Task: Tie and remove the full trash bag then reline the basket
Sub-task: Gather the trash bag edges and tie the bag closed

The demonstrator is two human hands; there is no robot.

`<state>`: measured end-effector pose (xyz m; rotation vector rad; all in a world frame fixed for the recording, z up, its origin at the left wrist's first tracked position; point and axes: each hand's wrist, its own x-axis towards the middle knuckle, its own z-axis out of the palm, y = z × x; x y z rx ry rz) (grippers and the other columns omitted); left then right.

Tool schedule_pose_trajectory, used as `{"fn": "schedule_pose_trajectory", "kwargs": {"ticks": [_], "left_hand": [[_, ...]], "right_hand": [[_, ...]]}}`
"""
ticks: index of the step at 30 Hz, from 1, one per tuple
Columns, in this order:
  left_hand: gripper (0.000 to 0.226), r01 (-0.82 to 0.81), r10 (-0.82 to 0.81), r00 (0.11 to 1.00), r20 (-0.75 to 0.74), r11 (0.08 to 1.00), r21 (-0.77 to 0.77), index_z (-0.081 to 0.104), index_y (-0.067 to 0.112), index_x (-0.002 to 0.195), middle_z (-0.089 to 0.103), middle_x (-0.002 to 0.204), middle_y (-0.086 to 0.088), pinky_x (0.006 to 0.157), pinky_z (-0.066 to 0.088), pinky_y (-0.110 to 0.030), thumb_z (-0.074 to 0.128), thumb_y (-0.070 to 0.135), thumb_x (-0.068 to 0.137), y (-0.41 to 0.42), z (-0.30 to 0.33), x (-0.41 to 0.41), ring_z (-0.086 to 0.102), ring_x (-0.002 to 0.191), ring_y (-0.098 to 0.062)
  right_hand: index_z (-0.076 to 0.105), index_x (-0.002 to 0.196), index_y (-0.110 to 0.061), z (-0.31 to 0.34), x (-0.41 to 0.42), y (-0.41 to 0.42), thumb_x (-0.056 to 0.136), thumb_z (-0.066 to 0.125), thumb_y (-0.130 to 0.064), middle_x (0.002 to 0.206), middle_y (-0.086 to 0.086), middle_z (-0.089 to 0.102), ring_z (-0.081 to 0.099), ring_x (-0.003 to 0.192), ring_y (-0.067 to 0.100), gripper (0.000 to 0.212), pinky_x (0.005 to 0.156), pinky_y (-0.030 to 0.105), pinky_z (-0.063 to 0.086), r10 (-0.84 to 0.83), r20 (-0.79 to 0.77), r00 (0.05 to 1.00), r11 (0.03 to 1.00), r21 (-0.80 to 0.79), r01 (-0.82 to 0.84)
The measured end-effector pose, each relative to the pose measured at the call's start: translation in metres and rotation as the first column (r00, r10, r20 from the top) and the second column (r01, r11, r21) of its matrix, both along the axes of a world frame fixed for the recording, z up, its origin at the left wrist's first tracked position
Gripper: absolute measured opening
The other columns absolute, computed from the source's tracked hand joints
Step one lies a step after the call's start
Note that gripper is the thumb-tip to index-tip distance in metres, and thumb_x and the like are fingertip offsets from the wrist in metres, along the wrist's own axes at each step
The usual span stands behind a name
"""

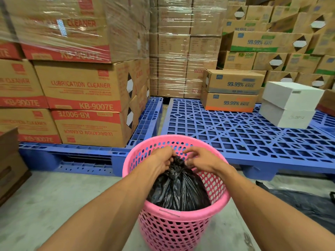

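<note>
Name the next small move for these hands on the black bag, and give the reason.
Probably close the right hand on the gathered neck beside the left hand and lift the black plastic trash bag straight up. A knot already shows, yet the bag sits inside the pink perforated plastic basket, and the right fingers are spread off it.

Head view looks down (close) over basket [181, 225].

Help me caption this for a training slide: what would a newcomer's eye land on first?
The bright pink basket on the grey floor at bottom centre, holding a black trash bag with its neck gathered. The left hand grips the twisted top while the right hand hovers beside it, fingers spread. Behind, blue pallets carry stacked cardboard boxes.
</note>
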<state>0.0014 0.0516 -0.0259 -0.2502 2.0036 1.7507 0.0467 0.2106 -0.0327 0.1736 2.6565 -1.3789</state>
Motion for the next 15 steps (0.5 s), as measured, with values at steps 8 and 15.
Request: {"fn": "schedule_pose_trajectory", "kwargs": {"ticks": [8, 15], "left_hand": [[0.022, 0.107, -0.109, 0.993, -0.048, 0.993, -0.054, 0.053, 0.009, 0.068, 0.048, 0.057, -0.004, 0.033, 0.017, -0.013, 0.048, 0.004, 0.089, -0.008, 0.007, 0.003, 0.023, 0.025, -0.006], [0.018, 0.162, -0.170, 0.984, -0.061, 0.980, -0.115, 0.057, 0.008, 0.075, 0.054, 0.058, -0.005, 0.035, 0.017, -0.016, 0.049, 0.005, 0.090, -0.019, 0.016, 0.010, 0.025, 0.031, -0.007]], "right_hand": [[0.083, 0.089, -0.022, 0.017, 0.011, -0.003, 0.078, 0.085, -0.025, 0.078, -0.009, 0.077, 0.064, 0.063, -0.003, 0.011, 0.069, 0.016, 0.049, 0.106, -0.224, 0.969, 0.989, 0.124, -0.079], [0.081, 0.088, -0.016, 0.025, 0.008, -0.014, 0.086, 0.077, -0.022, 0.064, -0.016, 0.071, 0.057, 0.054, -0.006, 0.007, 0.055, 0.009, 0.041, 0.213, -0.272, 0.939, 0.938, 0.326, -0.118]]}}
